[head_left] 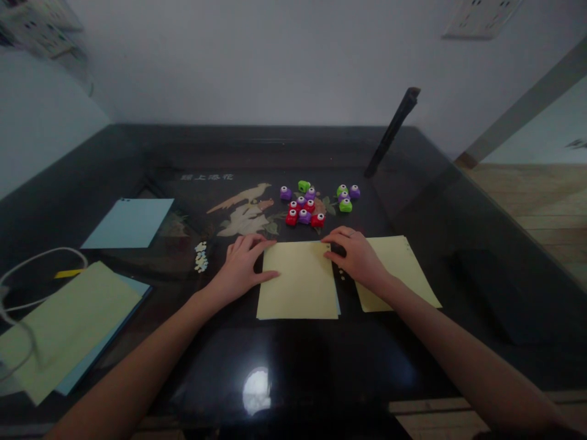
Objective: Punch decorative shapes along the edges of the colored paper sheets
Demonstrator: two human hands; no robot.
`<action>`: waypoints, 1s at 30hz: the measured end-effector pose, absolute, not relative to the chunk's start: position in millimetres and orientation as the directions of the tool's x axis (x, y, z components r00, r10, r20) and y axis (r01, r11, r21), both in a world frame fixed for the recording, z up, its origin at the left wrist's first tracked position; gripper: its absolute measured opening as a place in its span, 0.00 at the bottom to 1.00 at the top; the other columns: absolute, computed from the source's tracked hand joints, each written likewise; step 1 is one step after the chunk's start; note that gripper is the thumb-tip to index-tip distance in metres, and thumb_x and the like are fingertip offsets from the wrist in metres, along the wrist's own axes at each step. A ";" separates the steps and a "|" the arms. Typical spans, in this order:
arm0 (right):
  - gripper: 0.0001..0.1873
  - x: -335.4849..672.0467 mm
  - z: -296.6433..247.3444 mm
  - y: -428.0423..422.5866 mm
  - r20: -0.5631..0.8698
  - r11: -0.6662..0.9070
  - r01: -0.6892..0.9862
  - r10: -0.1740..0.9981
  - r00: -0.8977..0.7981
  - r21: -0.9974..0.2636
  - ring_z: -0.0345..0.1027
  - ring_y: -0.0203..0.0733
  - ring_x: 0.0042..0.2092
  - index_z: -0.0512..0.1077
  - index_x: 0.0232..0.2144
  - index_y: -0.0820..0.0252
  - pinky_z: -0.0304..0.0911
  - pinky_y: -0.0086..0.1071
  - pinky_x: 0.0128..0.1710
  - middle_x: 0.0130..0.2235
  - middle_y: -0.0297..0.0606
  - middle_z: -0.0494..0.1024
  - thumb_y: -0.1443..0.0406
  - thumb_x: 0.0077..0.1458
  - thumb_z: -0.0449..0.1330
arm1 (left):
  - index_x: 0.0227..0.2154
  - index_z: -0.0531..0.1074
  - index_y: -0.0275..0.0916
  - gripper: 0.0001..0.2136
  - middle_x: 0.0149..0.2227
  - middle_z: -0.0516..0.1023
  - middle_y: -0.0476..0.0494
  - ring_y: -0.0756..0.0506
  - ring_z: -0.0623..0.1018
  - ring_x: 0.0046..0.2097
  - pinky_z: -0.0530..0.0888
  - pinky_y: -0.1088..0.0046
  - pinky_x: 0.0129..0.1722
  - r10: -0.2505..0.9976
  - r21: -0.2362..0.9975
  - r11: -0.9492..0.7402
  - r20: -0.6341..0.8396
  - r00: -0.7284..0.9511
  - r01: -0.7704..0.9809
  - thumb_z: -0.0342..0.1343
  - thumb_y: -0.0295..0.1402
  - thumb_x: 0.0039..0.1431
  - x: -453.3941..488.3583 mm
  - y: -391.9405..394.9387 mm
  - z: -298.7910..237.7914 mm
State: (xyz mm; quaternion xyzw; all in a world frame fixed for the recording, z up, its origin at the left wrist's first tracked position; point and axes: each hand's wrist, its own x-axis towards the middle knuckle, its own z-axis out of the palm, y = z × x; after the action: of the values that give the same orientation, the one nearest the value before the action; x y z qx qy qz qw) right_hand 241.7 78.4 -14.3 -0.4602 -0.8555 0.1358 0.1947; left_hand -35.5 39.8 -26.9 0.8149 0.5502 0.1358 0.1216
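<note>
Open tabletop (293, 360) nearside of centre paper (298, 284), colourful punches (304, 216) crowding beyond

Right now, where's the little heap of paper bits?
In the head view, the heap of paper bits lies left of centre on the dark table, just left of your left hand, nearer you than the loose blue sheet.

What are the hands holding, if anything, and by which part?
The left hand touches the middle yellow paper along its left side, the right hand its upper-right corner; whether either grips it cannot be told.
</note>
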 end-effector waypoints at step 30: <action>0.09 245.5 16.3 72.9 0.019 0.105 0.320 0.966 -0.260 -0.942 0.70 0.37 0.28 0.74 0.35 0.60 0.65 0.33 0.31 0.28 0.36 0.77 0.63 0.50 0.61 | 0.40 0.74 0.35 0.23 0.32 0.82 0.43 0.39 0.81 0.35 0.76 0.66 0.33 0.909 0.941 0.309 -0.336 0.247 0.141 0.63 0.47 0.47 -23.3 31.6 -0.3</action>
State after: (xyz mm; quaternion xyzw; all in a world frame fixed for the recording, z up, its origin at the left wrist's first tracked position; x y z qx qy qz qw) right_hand 245.5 72.9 16.3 -0.4930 -0.6520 0.4524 0.3566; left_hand -23.3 31.6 -0.3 0.4974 0.5277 0.3132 0.6132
